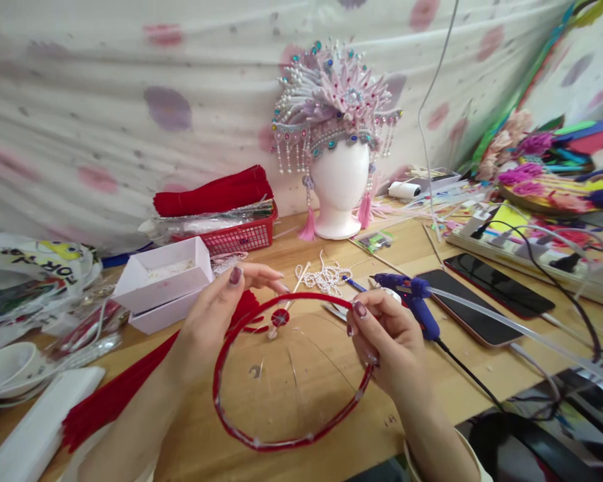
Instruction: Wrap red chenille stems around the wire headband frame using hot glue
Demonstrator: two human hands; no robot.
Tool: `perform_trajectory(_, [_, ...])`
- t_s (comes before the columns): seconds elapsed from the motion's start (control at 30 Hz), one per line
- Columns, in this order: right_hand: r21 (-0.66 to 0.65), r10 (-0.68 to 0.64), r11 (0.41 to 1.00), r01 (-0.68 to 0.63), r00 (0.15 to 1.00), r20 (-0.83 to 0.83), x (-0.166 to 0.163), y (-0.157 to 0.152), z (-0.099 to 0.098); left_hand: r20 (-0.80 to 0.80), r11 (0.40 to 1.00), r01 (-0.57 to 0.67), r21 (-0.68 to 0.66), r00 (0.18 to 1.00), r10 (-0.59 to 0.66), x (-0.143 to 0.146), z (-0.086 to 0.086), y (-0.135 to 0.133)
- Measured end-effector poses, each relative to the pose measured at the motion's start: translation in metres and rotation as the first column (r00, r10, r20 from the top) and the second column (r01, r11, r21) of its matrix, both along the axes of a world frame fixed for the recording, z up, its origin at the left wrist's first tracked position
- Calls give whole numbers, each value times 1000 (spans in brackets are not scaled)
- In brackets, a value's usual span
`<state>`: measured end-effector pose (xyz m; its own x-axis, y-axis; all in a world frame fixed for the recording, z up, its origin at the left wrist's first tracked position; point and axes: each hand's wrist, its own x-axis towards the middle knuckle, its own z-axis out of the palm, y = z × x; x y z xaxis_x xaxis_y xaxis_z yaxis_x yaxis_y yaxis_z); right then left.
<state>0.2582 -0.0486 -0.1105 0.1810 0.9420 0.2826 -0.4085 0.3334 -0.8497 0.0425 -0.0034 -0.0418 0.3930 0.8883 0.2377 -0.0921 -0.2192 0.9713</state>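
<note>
fuzzy hoop (311,296), glossy phones (497,284), wooden table (382,438)

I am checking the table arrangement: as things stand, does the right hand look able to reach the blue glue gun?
Probably yes: the blue glue gun lies close beside the right hand, and its handle looks uncovered. However, this hand grips the red ring, so it would likely need freeing first.

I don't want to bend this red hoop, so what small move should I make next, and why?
Probably close your left hand lightly on the red hoop, for more even support: your right hand pinches its right side, while the left looks open.
</note>
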Motion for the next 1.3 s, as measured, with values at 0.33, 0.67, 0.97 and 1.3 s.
perform_trajectory(0.33, [-84,-117,990,113,992,-44,2,1,7,-138,980,86,182,989,-61,-6,-6,8])
perform_trajectory(0.67, [-223,-275,945,240,951,-142,1,5,6,144,988,150,-37,979,-143,3,-22,19])
perform_trajectory(0.97, [-251,-300,933,258,943,-145,1,7,4,48,790,-452,414,878,477,-41,21,26])
perform_trajectory(1.3, [-244,-277,937,251,958,-76,7,10,-4,-320,960,-197,198,913,253,-27,-2,52])
